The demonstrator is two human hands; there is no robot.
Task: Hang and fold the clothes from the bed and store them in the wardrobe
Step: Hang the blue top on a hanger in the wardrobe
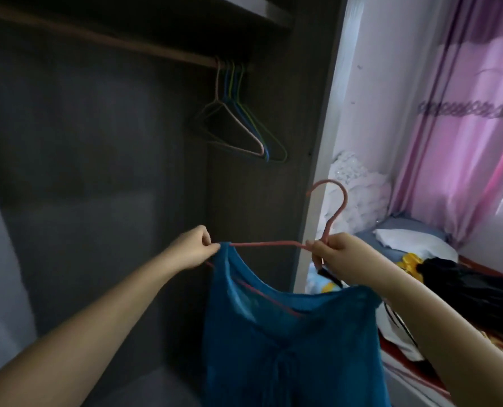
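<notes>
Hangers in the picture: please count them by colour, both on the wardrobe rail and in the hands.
Pink: 2, one on the rail, one held by both hands
Blue: 1
Green: 1
Total: 4

Blue top (288, 333) half-on pink hanger (336, 207)

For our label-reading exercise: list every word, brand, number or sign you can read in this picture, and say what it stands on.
None can be read. The blue garment, the pink hanger and the hangers on the rail show no print. The clothes on the bed are too blurred to tell.
</notes>
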